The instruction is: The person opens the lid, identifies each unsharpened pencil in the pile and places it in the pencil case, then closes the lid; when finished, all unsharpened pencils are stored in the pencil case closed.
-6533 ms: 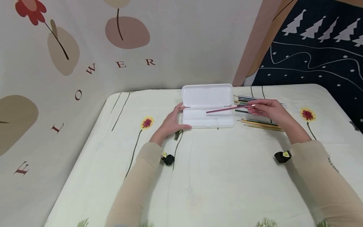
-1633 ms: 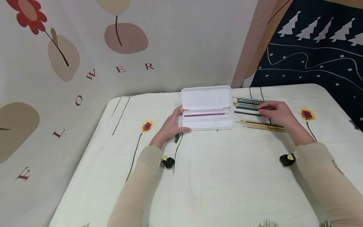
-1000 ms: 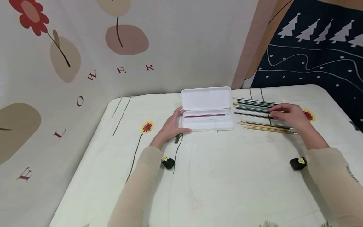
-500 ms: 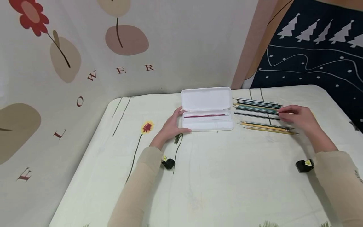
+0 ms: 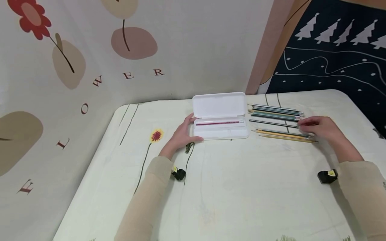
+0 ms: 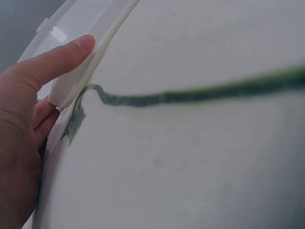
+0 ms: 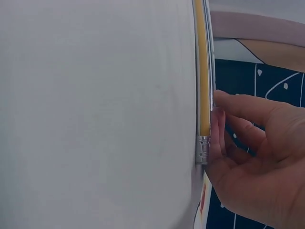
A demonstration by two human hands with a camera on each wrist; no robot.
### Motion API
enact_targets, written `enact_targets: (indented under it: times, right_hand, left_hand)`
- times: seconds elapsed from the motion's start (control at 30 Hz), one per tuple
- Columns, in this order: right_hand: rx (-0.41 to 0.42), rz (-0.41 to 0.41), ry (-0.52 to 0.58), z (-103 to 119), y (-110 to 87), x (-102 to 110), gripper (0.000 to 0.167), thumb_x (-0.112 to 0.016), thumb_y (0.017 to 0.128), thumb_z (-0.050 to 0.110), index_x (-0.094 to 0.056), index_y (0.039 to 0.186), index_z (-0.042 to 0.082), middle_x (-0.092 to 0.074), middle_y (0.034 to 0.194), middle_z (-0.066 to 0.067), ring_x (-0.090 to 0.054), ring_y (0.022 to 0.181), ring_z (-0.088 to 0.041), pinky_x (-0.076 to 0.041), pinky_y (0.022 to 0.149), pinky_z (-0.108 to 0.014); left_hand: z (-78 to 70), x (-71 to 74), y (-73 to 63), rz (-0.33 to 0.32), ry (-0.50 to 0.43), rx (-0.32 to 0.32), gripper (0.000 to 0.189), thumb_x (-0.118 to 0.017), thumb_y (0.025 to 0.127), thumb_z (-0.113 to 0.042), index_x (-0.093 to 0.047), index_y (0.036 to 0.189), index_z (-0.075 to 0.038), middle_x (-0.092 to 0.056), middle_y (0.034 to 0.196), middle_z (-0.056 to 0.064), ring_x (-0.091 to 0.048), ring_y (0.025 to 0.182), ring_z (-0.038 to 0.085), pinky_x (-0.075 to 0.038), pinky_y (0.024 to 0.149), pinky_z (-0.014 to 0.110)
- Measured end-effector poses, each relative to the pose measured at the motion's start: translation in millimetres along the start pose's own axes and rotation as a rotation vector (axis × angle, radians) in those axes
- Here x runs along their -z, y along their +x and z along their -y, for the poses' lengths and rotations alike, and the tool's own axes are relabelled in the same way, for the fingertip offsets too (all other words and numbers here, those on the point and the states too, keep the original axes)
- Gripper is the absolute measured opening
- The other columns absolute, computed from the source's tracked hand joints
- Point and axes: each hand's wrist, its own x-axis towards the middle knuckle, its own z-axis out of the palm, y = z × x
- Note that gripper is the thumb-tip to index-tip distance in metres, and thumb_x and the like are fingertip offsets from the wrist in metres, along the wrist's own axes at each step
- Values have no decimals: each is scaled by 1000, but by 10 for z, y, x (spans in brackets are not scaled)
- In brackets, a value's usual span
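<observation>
A white pencil case [image 5: 221,134] lies with its lid raised at the far side of the table, a dark red pencil [image 5: 217,123] inside it. My left hand [image 5: 180,134] holds the case's left end, thumb on the near edge and fingers round the back corner; the left wrist view shows this thumb [image 6: 71,55] on the rim. To the right, my right hand [image 5: 322,127] has its thumb and fingertips at the right end of a black pencil [image 5: 271,123] lying on the table. In the right wrist view, a yellow pencil [image 7: 203,71] partly hides those fingertips.
Several dark and green pencils [image 5: 274,110] lie in a row behind the black one. Several yellow and dark pencils [image 5: 284,135] lie in front of it. A flower-printed cloth [image 5: 235,187] covers the table, and a fabric wall [image 5: 196,43] rises behind.
The dark red pencil, earlier in my right hand, now lies in the case. My right hand has slid rightward along the pencils to the black one's end. My left hand stays on the case.
</observation>
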Motion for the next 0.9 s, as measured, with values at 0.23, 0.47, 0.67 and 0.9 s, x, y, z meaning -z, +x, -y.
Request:
enact_targets:
  times: [0.23, 0.47, 0.67, 0.9]
  right_hand:
    - [17, 29, -111, 15, 25, -4, 36, -63, 96, 19, -65, 121, -7, -58, 125, -31, -56, 92, -16, -44, 77, -29]
    - [40, 44, -94, 22, 3, 8, 41, -60, 99, 26, -64, 125, -5, -67, 113, -19, -52, 85, 1, -45, 73, -22]
    - [56, 13, 74, 77, -97, 40, 42, -60, 99, 34, -66, 128, 3, -56, 87, 37, -54, 78, 16, -48, 69, -9]
    - [34, -71, 372, 179, -163, 104, 12, -65, 96, 34, -73, 104, 38, -63, 90, 36, -60, 87, 19, -52, 76, -6]
  left_hand:
    - [12, -19, -10, -4, -7, -15, 111, -86, 77, -36, -13, 160, -23, -39, 160, 1, -26, 153, 26, -22, 125, 50]
    - [18, -18, -20, -7, 4, -12, 111, -86, 77, -37, -13, 160, -23, -39, 160, 0, -27, 152, 26, -22, 125, 50]
    - [16, -12, -23, -5, 4, -10, 111, -86, 77, -37, -13, 160, -25, -38, 160, 1, -26, 153, 27, -22, 125, 51]
    - [18, 11, -3, 2, -13, -10, 112, -86, 76, -39, -13, 160, -26, -38, 161, 0, -26, 153, 27, -22, 125, 52]
